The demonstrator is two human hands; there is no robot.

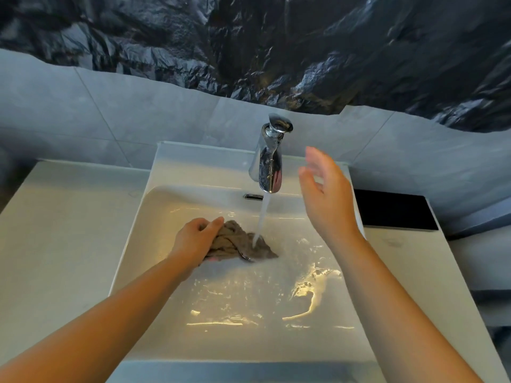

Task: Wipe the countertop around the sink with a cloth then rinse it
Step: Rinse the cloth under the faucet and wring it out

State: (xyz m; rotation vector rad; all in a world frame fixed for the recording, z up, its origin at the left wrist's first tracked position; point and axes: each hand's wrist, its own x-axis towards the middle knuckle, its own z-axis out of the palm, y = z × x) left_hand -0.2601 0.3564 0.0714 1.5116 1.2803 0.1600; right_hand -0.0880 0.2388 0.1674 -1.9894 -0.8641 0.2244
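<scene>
Rinsing under way: left hand [197, 239] grips cloth [240, 241] under running faucet [269, 158]; right hand [326, 194] hovers empty, fingers relaxed. Next, probably wringing, then shutting water off.

Left hand [197, 239] reaches forward, knuckles up, fingers curled around the cloth [242, 241], while right hand [326, 197] hangs raised, fingers relaxed.

White basin [171, 272] and white countertop [55, 230], chrome faucet [269, 158], grey-brown cloth [237, 241]. Wall tiles [110, 117] are pale grey, and there's dark crinkly plastic sheeting [249, 37] across the top. Black panel [392, 210] at right.
</scene>
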